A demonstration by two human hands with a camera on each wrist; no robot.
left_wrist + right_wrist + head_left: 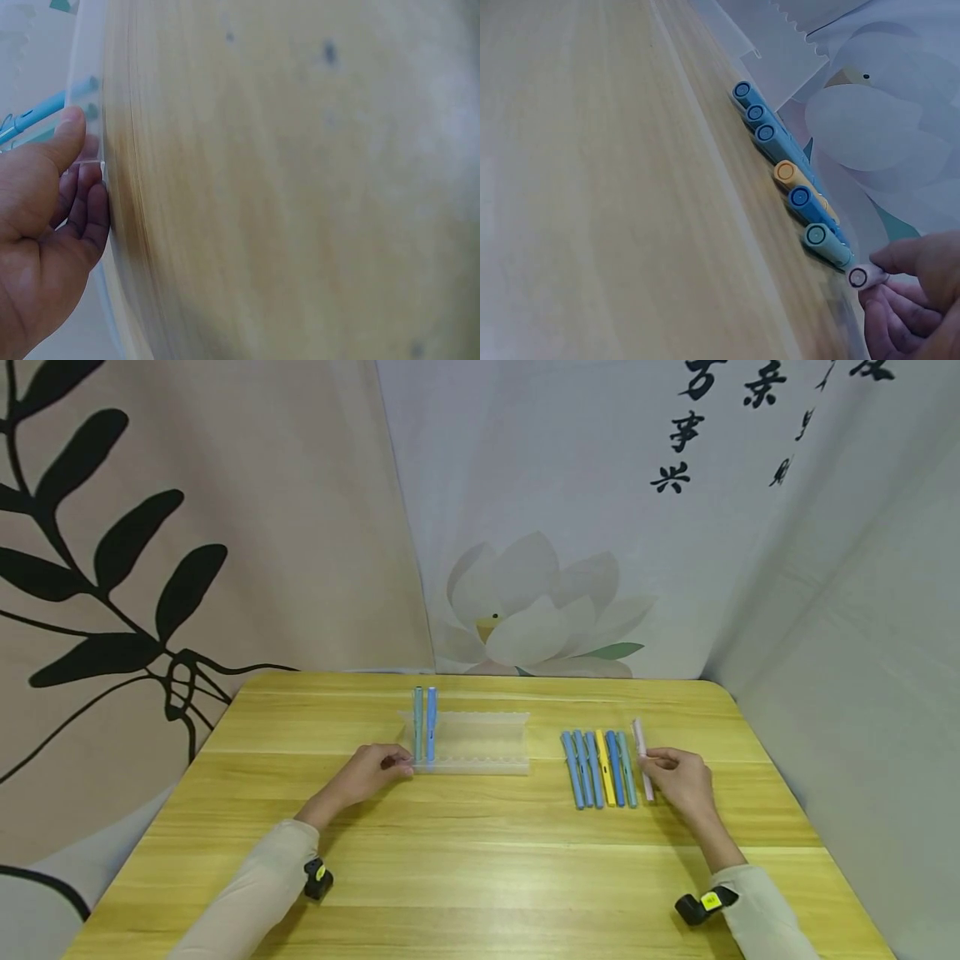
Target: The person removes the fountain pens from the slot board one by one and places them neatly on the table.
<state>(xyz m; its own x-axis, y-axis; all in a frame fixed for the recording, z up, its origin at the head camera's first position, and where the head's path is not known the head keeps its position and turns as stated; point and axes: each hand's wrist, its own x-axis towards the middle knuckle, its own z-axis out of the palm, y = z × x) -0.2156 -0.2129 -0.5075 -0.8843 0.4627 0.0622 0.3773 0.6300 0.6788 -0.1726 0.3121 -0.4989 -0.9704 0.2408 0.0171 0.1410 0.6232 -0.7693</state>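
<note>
My left hand (375,766) grips the near left corner of a clear plastic pen rack (480,739), thumb on its front edge in the left wrist view. At the rack's left end lie a grey-green pen (417,718) and a blue pen (431,714), side by side. Over on the right, my right hand (682,781) pinches a pale pink pen (638,735) between thumb and fingers. Its round end (859,277) faces the right wrist camera. Just left of it is a row of pens: a green pen (627,768), a dark blue one, a yellow pen (604,768) and three light blue ones.
The wooden table (480,877) has its back edge against a pale curtain (540,485) printed with a lotus and dark characters. A leaf-patterned cloth (315,527) hangs at the left. Black wrist cameras sit on both sleeves.
</note>
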